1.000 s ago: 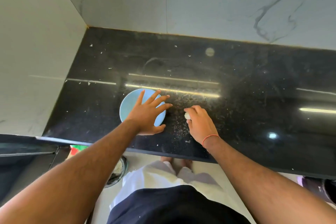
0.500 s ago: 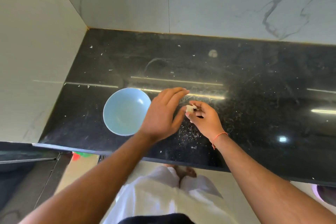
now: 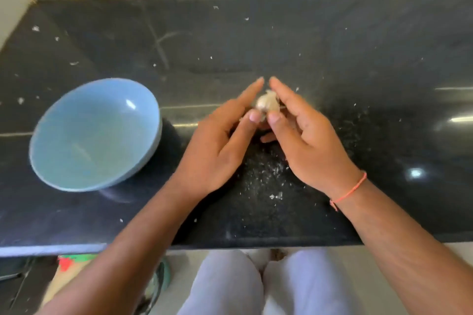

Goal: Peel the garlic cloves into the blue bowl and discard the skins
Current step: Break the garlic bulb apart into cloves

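Above the black counter [image 3: 358, 46], left hand [image 3: 215, 151] and right hand [image 3: 311, 146] pinch garlic [image 3: 267, 103] between thumbs and forefingers; blue bowl [image 3: 94, 135] sits left.

Left hand [image 3: 215, 151] now joins in pinching the garlic [image 3: 267, 103].

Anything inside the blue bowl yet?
The blue bowl looks empty: only smooth glazed interior and a light glint show, no peeled cloves. Its near inner wall is hidden by the rim. The garlic is pinched between the left hand and right hand, beside the bowl.
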Motion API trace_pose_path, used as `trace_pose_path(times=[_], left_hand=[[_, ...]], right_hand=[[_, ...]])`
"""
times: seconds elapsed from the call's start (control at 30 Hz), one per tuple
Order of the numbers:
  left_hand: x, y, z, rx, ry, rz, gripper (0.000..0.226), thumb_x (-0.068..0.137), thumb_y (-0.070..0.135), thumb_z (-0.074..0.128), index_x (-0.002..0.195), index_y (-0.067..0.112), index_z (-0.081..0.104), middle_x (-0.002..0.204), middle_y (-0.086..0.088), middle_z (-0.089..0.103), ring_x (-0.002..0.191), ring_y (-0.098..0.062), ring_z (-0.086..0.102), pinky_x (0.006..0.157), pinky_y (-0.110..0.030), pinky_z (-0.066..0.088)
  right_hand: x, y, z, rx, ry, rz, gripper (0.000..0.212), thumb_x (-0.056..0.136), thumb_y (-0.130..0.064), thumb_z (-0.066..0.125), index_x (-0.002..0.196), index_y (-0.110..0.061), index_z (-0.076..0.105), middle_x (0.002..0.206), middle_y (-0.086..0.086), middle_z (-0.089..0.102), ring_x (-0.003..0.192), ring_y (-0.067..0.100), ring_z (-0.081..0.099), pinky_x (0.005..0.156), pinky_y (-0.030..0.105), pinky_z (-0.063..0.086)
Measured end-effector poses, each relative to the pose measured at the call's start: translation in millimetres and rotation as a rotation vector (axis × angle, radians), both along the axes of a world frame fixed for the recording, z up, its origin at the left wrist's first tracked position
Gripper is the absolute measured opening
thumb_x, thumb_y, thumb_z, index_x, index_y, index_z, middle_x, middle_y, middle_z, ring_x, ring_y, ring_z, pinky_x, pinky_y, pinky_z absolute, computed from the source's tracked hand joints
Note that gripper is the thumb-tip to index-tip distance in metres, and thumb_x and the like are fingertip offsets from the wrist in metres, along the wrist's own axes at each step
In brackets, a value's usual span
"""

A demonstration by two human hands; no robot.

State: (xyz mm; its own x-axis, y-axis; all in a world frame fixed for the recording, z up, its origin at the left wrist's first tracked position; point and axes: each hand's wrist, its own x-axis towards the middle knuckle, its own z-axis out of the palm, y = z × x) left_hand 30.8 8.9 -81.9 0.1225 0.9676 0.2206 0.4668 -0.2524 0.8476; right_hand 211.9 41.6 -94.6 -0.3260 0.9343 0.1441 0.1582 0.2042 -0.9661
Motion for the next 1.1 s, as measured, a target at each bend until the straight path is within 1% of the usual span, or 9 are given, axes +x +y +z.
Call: trace_pose_path(times=[0.1, 0.2, 0.3, 0.4, 0.6, 0.7, 0.8, 0.97, 1.1], left_hand=[[-2, -1, -8, 0.076, -0.023, -0.057, 0.043, 0.112, 0.024, 0.051, 0.156, 0.023, 0.05, 0.117, 0.005, 0.074, 0.109, -0.014, 0.069, 0.096, -0.036, 0.055], [-4, 0, -11, 0.112, -0.067, -0.095, 0.032, 0.113, 0.022, 0.05, 0.139, 0.02, 0.068, 0.094, 0.001, 0.077, 0.077, -0.008, 0.067, 0.072, -0.025, 0.053], [-5, -4, -11, 0.126, -0.085, -0.066, 0.025, 0.111, 0.022, 0.055, 0.122, 0.018, 0.077, 0.085, -0.001, 0.076, 0.061, -0.005, 0.063, 0.058, -0.016, 0.048], [-6, -14, -11, 0.103, -0.114, -0.054, 0.025, 0.11, 0.026, 0.056, 0.12, 0.019, 0.078, 0.086, 0.001, 0.076, 0.06, -0.01, 0.063, 0.055, -0.019, 0.048], [-4, -28, -5, 0.036, -0.199, -0.015, 0.028, 0.11, 0.029, 0.055, 0.119, 0.014, 0.077, 0.087, 0.001, 0.075, 0.066, -0.011, 0.064, 0.06, -0.022, 0.052], [-1, -31, -3, 0.024, -0.223, -0.004, 0.032, 0.11, 0.034, 0.055, 0.104, 0.013, 0.078, 0.085, -0.002, 0.075, 0.066, -0.011, 0.065, 0.061, -0.023, 0.052], [2, -32, -2, 0.039, -0.21, 0.013, 0.033, 0.105, 0.041, 0.062, 0.095, 0.012, 0.076, 0.083, -0.003, 0.075, 0.069, -0.012, 0.066, 0.064, -0.026, 0.054], [1, -27, -6, 0.053, -0.167, 0.021, 0.033, 0.105, 0.042, 0.061, 0.099, 0.012, 0.073, 0.083, 0.001, 0.074, 0.069, -0.012, 0.066, 0.065, -0.027, 0.054], [2, -21, -8, 0.063, -0.088, 0.03, 0.03, 0.109, 0.043, 0.052, 0.096, 0.017, 0.059, 0.077, 0.006, 0.065, 0.066, -0.011, 0.056, 0.064, -0.028, 0.05]], right_hand=[[-2, -2, -3, 0.125, -0.03, -0.026, 0.05, 0.11, -0.02, 0.049, 0.159, -0.013, 0.037, 0.133, -0.005, 0.064, 0.098, 0.009, 0.07, 0.072, 0.029, 0.062], [-2, -4, -5, 0.202, -0.105, -0.045, 0.044, 0.111, -0.022, 0.048, 0.153, -0.012, 0.048, 0.098, -0.004, 0.069, 0.07, 0.018, 0.066, 0.06, 0.034, 0.06], [-2, -7, -7, 0.26, -0.131, -0.037, 0.039, 0.112, -0.026, 0.046, 0.148, -0.014, 0.055, 0.083, 0.006, 0.066, 0.066, 0.022, 0.062, 0.055, 0.037, 0.056], [-2, -13, -9, 0.298, -0.169, -0.022, 0.043, 0.111, -0.031, 0.047, 0.151, -0.017, 0.052, 0.079, 0.007, 0.064, 0.063, 0.028, 0.059, 0.059, 0.038, 0.055], [-2, -24, -2, 0.341, -0.202, -0.048, 0.049, 0.106, -0.028, 0.059, 0.153, -0.019, 0.05, 0.08, 0.0, 0.068, 0.063, 0.019, 0.06, 0.061, 0.032, 0.056], [-2, -30, -1, 0.422, -0.265, -0.071, 0.047, 0.106, -0.026, 0.06, 0.152, -0.02, 0.053, 0.085, 0.006, 0.069, 0.059, 0.013, 0.059, 0.066, 0.039, 0.06], [-3, -34, -1, 0.553, -0.321, -0.081, 0.045, 0.103, -0.024, 0.063, 0.148, -0.022, 0.058, 0.097, 0.0, 0.068, 0.066, 0.004, 0.056, 0.072, 0.042, 0.061], [-3, -32, 0, 0.637, -0.375, -0.115, 0.046, 0.102, -0.023, 0.065, 0.147, -0.02, 0.059, 0.085, -0.015, 0.054, 0.067, -0.008, 0.052, 0.073, 0.017, 0.042], [-6, -28, -2, 0.69, -0.449, -0.081, 0.045, 0.106, -0.022, 0.059, 0.15, -0.019, 0.055, 0.082, -0.012, 0.048, 0.07, 0.005, 0.05, 0.07, 0.021, 0.043]])
